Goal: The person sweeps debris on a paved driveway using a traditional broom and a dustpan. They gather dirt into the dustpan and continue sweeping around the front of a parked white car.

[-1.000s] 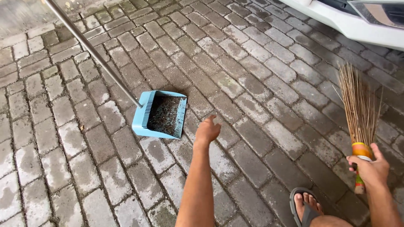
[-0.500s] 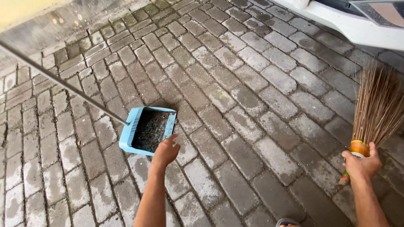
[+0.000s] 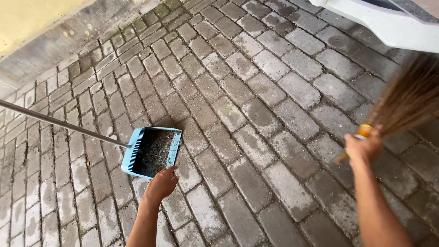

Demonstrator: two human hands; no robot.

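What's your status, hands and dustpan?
Left hand open at light blue dustpan edge. Right hand shut on stick broom. Dirt in pan. Paving between them bare.

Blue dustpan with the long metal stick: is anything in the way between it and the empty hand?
Nothing visible is. The left hand sits right at the near edge of the light blue plastic dustpan, with only bare grey paving bricks around it. The right hand grips the straw broom far off to the side.

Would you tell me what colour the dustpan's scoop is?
Light blue dustpan, seen in the head view.
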